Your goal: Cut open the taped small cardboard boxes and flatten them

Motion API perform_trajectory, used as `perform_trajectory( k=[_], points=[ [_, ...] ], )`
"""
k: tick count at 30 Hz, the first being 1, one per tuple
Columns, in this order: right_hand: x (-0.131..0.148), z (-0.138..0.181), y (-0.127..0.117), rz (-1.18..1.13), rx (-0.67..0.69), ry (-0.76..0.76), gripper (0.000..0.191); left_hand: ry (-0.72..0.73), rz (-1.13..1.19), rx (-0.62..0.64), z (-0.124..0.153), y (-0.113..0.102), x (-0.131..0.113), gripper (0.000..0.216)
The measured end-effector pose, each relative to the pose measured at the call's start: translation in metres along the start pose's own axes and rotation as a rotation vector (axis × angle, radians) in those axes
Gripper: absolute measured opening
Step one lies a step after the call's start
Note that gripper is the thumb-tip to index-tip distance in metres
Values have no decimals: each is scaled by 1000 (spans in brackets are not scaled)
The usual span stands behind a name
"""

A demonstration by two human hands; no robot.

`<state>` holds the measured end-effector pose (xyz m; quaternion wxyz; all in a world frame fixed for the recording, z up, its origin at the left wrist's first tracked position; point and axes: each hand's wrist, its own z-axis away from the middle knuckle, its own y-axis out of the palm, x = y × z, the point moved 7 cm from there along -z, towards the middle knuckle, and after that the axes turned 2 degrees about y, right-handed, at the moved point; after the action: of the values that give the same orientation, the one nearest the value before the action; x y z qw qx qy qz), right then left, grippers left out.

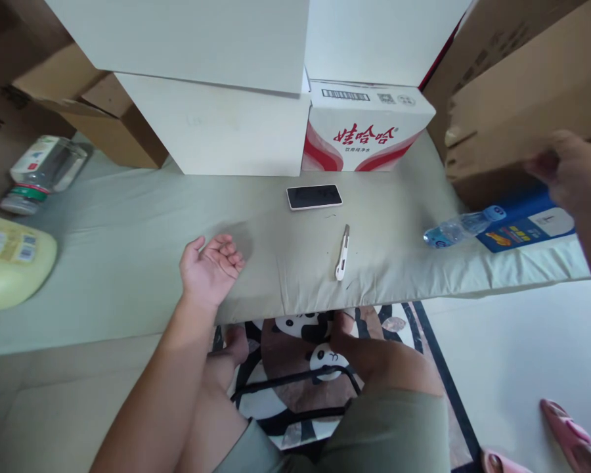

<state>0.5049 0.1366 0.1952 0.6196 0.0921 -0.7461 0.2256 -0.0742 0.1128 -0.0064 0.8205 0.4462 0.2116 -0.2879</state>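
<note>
My left hand (pixel 213 268) rests palm up near the front edge of the cloth-covered surface. Its fingers are loosely curled and apart, with nothing in them. To its right lies a white utility knife (pixel 343 253), and farther back a phone (pixel 314 196) with a dark screen. At the far right my right hand (pixel 569 167) is beside a brown cardboard box (pixel 522 98). Motion smears its fingers, so I cannot tell whether they grip the box. Below that hand are a blue printed box (pixel 526 226) and a clear plastic bottle (pixel 463 225) lying on its side.
White boxes (pixel 226 125) and a red-and-white carton (pixel 364 131) line the back. On the left are an open cardboard box (pixel 108 125), a clear bottle (pixel 44 171) and a yellow jug (pixel 14 263). Pink slippers (pixel 564 427) on another person's feet show at lower right.
</note>
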Motion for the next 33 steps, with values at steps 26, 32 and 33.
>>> perform_trajectory(
  k=[26,32,33],
  points=[
    [19,339,299,413,1253,-297,11,128,251,58,26,-29,-57,51],
    [53,483,410,361,1366,-884,15,131,342,93,22,-44,-74,45],
    [61,499,427,322,1345,-935,15,127,348,97,20,-46,-75,45]
  ],
)
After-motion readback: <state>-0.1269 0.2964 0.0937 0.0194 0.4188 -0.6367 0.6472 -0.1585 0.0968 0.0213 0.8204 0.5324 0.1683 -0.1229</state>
